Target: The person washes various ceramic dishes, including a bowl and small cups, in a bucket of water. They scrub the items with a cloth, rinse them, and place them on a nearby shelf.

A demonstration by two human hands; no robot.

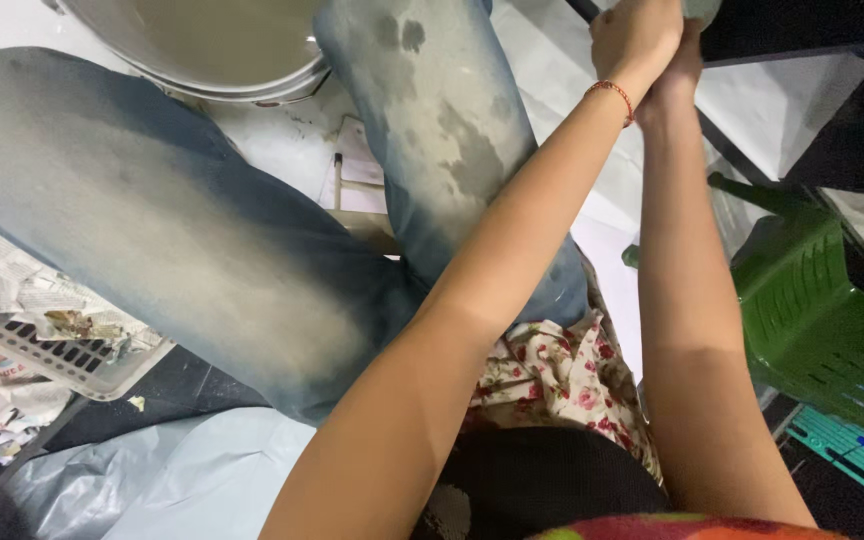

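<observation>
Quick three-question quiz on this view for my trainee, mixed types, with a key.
1. True or false: the left hand and the right hand are held far apart.
2. On which wrist is the red bracelet? A. left B. right C. neither
3. What colour is the plastic chair on the person's right side?
Key: 1. False, they are together at the top edge of the picture. 2. A. 3. Green.
</observation>
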